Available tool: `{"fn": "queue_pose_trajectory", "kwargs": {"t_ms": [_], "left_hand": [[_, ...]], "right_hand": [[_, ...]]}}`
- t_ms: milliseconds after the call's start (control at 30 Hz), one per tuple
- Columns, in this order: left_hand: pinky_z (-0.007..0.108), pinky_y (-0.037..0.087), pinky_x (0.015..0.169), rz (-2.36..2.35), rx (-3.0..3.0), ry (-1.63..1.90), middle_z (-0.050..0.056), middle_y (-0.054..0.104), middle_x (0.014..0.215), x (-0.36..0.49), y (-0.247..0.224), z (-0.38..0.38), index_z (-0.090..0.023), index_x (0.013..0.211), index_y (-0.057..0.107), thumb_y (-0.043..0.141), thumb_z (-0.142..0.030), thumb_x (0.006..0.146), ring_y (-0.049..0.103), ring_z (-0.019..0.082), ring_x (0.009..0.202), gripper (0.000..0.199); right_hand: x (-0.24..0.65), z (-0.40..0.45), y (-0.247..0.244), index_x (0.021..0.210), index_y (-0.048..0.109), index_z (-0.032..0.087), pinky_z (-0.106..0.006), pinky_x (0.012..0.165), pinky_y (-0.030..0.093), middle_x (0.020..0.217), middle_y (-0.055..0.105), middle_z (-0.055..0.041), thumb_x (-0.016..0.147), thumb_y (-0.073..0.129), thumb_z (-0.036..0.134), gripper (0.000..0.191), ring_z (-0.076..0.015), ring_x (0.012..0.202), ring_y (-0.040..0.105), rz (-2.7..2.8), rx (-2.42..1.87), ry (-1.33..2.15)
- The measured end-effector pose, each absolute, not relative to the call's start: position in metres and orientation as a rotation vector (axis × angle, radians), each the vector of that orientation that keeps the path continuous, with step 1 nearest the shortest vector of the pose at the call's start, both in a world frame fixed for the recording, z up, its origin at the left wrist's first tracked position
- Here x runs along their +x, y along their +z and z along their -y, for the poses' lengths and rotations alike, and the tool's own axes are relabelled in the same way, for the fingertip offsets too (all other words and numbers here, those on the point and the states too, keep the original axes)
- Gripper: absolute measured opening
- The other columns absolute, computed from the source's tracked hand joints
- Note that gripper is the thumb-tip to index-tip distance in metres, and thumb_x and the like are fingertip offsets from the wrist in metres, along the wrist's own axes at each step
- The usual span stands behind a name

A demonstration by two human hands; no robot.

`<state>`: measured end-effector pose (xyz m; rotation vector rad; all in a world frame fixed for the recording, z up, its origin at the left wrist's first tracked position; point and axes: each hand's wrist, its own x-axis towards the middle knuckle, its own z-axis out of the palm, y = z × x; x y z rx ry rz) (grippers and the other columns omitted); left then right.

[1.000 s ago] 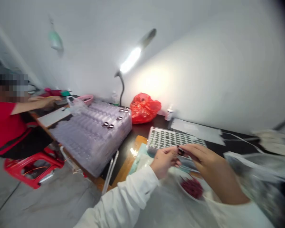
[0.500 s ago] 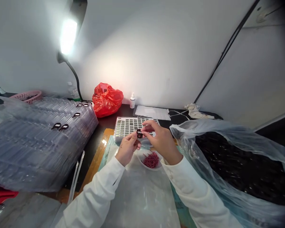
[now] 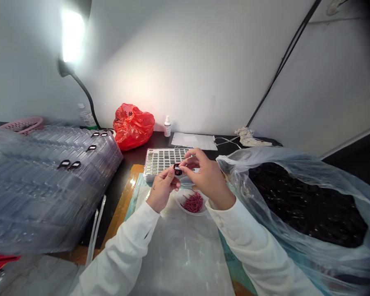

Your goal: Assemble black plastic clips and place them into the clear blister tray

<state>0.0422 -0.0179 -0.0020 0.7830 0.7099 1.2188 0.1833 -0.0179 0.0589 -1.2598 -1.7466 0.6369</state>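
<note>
Slight drift of the head view since the last frame, whole scene sliding a little left and up, with the left hand [image 3: 162,190] and right hand [image 3: 208,179] staying together above the tray. Fingers [image 3: 186,161] of both hands closed in a tight pinch on a small dark frame-shaped piece [image 3: 178,169], held just over the near edge of a grid tray [image 3: 165,161]; exact grip on the piece partly hidden. Tray rows filled with dark rectangular pieces across the visible part, far corner behind the right hand not readable. Below the hands, a white dish [image 3: 191,202] heaped with thin red bits. On the right, a clear plastic bag [image 3: 305,201] with a large mass of small dark parts, so plenty seemingly left. On the left, stacked clear plastic trays [image 3: 49,189] with a few dark pieces [image 3: 69,165] on top. Behind, on the black surface [image 3: 160,142], a red plastic bag [image 3: 132,127], a white dropper bottle [image 3: 167,126] and a paper sheet [image 3: 193,141].
</note>
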Motion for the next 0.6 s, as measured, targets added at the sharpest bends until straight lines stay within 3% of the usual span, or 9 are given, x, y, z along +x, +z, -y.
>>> {"fn": "queue_pose_trajectory", "kwargs": {"t_ms": [233, 433, 600], "left_hand": [[0.019, 0.039, 0.048, -0.707, 0.819, 1.222, 0.003, 0.063, 0.077, 0.0418, -0.0069, 0.0161, -0.014, 0.096, 0.071, 0.075, -0.056, 0.072, 0.050, 0.006, 0.053, 0.048], [0.019, 0.039, 0.049, -0.716, 0.837, 1.225, 0.000, 0.058, 0.067, 0.0417, -0.0118, 0.0153, -0.015, 0.096, 0.071, 0.073, -0.055, 0.075, 0.050, 0.007, 0.053, 0.045], [0.019, 0.040, 0.049, -0.736, 0.867, 1.227, 0.000, 0.057, 0.067, 0.0411, -0.0103, 0.0153, -0.014, 0.093, 0.070, 0.072, -0.055, 0.075, 0.050, 0.007, 0.053, 0.045]], "right_hand": [[0.1857, 0.0193, 0.0613, 0.098, 0.051, 0.025, -0.028, 0.074, 0.047, 0.085, 0.070, 0.0044, 0.082, 0.059, 0.013, 0.021, -0.0159, 0.084, 0.069, 1.810, -1.273, 0.565], [0.1856, 0.0193, 0.0617, 0.099, 0.054, 0.024, -0.027, 0.074, 0.047, 0.086, 0.070, 0.0041, 0.082, 0.059, 0.010, 0.023, -0.0152, 0.083, 0.069, 1.860, -1.283, 0.500], [0.1854, 0.0205, 0.0571, 0.089, 0.061, 0.021, -0.027, 0.072, 0.044, 0.084, 0.069, 0.0024, 0.085, 0.061, 0.008, 0.013, -0.0155, 0.080, 0.065, 1.989, -1.289, 0.263]]}}
